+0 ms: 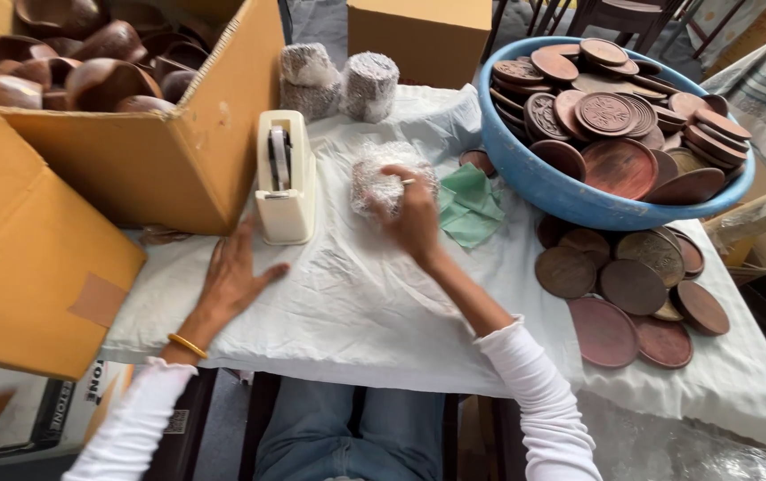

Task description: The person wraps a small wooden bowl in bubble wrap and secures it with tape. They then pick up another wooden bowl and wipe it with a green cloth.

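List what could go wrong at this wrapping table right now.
1. The blue basin is heaped with wooden discs and seems to overhang the table's far edge; a nudge might spill them.
2. The right hand alone presses the bubble-wrapped bundle; the wrap may spring loose while the left hand rests short of the tape dispenser.

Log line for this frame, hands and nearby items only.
left hand: flat on cloth, by tape dispenser | right hand: on wrapped bundle | right: blue tub of wooden discs
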